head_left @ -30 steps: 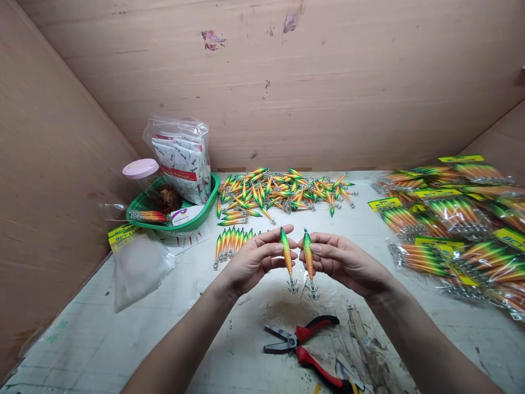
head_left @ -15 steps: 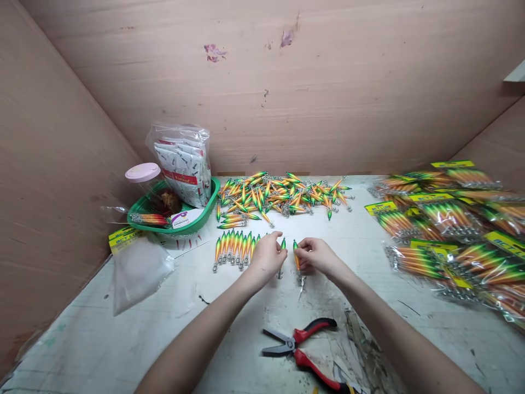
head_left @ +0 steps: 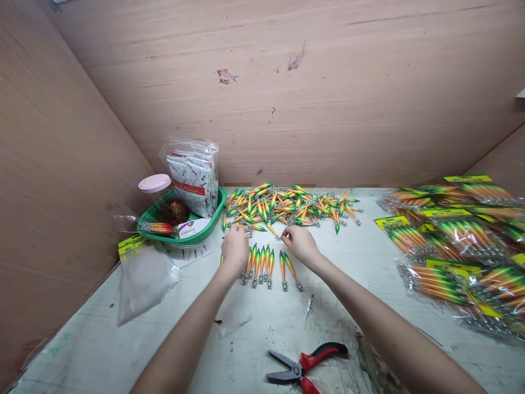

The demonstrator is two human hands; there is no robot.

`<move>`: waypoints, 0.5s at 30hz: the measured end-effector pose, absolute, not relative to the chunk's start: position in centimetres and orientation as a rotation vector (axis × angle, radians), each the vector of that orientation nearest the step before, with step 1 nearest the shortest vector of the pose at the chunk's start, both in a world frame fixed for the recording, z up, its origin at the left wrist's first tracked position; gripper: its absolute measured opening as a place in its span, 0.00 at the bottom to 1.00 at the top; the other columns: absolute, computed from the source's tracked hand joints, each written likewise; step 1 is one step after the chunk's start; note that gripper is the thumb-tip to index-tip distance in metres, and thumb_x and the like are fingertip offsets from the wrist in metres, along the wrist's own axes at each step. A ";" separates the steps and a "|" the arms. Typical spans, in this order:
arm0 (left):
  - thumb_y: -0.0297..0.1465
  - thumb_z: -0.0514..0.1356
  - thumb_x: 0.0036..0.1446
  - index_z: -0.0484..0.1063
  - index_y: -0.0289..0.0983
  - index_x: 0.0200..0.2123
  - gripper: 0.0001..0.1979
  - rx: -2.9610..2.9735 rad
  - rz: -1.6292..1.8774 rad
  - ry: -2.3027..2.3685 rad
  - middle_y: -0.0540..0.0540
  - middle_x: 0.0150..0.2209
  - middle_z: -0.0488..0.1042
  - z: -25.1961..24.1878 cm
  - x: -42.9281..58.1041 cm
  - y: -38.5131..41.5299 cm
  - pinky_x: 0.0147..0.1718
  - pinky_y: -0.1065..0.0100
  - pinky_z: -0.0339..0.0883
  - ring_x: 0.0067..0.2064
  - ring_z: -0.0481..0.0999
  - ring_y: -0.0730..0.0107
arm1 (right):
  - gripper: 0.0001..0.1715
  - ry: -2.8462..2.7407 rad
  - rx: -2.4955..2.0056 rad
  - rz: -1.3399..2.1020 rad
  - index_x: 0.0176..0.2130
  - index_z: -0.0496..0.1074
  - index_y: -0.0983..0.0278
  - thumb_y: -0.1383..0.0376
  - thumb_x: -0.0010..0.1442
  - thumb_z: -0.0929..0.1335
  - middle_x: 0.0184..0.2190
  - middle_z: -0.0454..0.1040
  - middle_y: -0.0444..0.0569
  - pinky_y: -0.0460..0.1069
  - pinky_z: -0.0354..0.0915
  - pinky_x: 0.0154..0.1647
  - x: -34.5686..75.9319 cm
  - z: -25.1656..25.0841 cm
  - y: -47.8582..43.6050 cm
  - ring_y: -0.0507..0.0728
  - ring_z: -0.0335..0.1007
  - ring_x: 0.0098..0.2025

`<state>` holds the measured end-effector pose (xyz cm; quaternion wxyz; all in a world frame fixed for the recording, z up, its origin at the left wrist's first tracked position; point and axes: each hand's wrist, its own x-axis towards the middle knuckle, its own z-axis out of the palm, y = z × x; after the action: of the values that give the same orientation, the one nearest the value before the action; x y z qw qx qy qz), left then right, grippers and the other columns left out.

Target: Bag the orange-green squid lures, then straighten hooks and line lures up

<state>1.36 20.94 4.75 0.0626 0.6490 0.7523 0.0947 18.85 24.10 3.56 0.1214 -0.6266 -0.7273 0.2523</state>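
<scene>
Both green-and-orange tapered fishing lures (head_left: 287,267), held aloft a second ago, now lie on the pale worktable (head_left: 102,350) at the right end of the laid-out lure row (head_left: 258,261). Left hand (head_left: 234,249) and right hand (head_left: 300,243) sit at the near edge of the loose lure pile (head_left: 287,203), fingers curled; whether they grip anything cannot be determined. Red-handled pliers (head_left: 305,364) lie well apart.

both forearms stretch forward, left hand (head_left: 234,250) and right hand (head_left: 301,244) knuckles up, fingers curled downward.
</scene>
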 end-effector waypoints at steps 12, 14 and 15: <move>0.29 0.58 0.59 0.73 0.36 0.40 0.07 2.266 0.052 2.108 0.42 0.45 0.72 4.0 -5.2 24.0 0.46 0.61 0.65 0.50 0.69 0.60 | 0.14 -2.380 -1.509 0.411 0.48 0.70 0.64 0.61 0.65 0.65 0.48 0.71 0.51 0.56 0.69 0.45 11.0 4.6 27.4 0.56 0.71 0.45; 0.27 0.55 0.59 0.73 0.37 0.41 0.08 2.307 0.057 2.111 0.41 0.45 0.72 4.3 -5.5 23.6 0.46 0.63 0.63 0.50 0.69 0.58 | 0.14 -2.378 -1.508 0.380 0.49 0.69 0.64 0.61 0.65 0.65 0.48 0.71 0.51 0.56 0.69 0.45 10.6 5.1 28.3 0.56 0.71 0.45; 0.27 0.55 0.59 0.73 0.37 0.41 0.09 2.321 0.058 2.116 0.41 0.45 0.72 4.5 -5.6 23.3 0.47 0.63 0.63 0.50 0.68 0.58 | 0.15 -2.380 -1.515 0.368 0.49 0.69 0.64 0.61 0.65 0.65 0.49 0.71 0.51 0.56 0.69 0.45 10.5 5.4 28.8 0.56 0.71 0.46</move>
<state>-5.63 23.28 4.48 0.0002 0.7389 0.6736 0.0184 10.48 28.81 5.42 0.1478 -0.5265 -0.8274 0.1279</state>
